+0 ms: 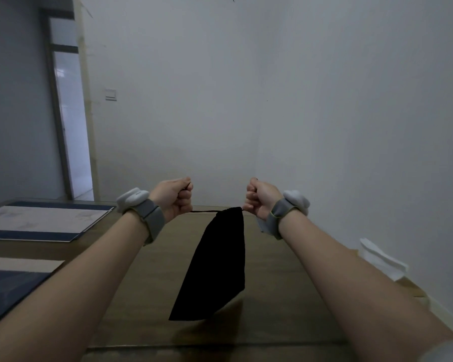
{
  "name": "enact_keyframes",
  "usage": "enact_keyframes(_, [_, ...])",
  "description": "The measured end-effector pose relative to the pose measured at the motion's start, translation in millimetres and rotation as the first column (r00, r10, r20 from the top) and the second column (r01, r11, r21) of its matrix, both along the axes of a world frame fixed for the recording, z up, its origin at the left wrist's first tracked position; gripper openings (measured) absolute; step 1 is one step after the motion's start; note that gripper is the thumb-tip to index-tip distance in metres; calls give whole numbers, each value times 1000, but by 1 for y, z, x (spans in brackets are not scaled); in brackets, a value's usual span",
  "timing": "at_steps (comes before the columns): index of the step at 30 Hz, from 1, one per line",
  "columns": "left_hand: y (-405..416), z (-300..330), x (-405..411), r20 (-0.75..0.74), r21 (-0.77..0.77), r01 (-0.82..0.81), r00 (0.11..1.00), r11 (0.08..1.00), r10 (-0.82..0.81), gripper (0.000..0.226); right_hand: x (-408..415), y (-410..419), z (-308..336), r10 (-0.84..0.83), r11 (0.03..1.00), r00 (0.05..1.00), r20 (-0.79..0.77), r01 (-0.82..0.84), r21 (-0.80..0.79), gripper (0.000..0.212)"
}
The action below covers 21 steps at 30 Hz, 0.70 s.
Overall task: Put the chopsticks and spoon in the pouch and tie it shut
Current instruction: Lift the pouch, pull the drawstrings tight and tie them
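Note:
A long black cloth pouch [216, 265] hangs in the air above the brown table [285, 296], its mouth gathered at the top near my right hand. A thin black drawstring [204, 211] runs taut from the mouth to the left. My left hand [174, 198] is a fist shut on the left end of the string. My right hand [259, 198] is a fist shut on the string right at the pouch's mouth. Both wrists wear grey bands with white pieces. Neither chopsticks nor spoon can be seen.
Two blue and cream placemats lie on the table's left side, one far [42, 222] and one near [8, 280]. A crumpled white tissue [379, 258] sits at the table's right edge by the wall. A doorway [71, 142] opens at the back left.

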<state>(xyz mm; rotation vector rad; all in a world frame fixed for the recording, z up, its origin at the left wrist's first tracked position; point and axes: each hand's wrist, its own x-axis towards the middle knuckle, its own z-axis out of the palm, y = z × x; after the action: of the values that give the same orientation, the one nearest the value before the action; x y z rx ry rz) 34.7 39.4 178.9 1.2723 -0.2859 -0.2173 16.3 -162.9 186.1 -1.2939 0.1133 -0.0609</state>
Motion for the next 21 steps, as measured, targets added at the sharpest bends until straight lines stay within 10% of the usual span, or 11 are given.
enact_keyframes(21, [-15, 30, -14, 102, 86, -39, 994, 996, 30, 37, -1, -8, 16, 202, 817, 974, 100, -112, -566, 32])
